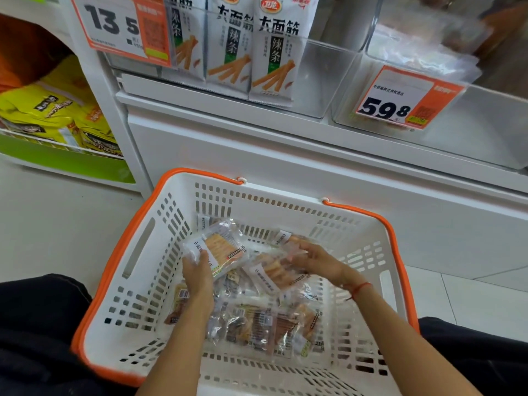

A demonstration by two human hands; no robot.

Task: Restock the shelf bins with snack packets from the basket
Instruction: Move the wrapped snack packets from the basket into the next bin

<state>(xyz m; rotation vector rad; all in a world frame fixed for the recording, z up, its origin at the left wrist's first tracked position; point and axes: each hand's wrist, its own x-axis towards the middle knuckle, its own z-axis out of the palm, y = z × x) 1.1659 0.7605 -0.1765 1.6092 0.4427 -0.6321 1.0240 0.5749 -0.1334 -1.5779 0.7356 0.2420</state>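
Observation:
A white basket with an orange rim (148, 224) stands on the floor in front of me and holds several clear snack packets (254, 327). My left hand (200, 277) grips a small stack of packets (221, 244) lifted above the pile. My right hand (313, 258) reaches into the basket and its fingers curl round another clear packet (285, 241) at the far side. Above, a clear shelf bin (428, 61) with a 59.8 price tag (400, 98) holds similar clear packets.
Another clear bin (317, 75) to the left holds white spicy-strip bags (274, 50) behind a 13.5 price tag (120, 24). Yellow bags (54, 110) fill a lower shelf at the far left. White shelf base and pale floor tiles surround the basket. My dark-clothed knees flank it.

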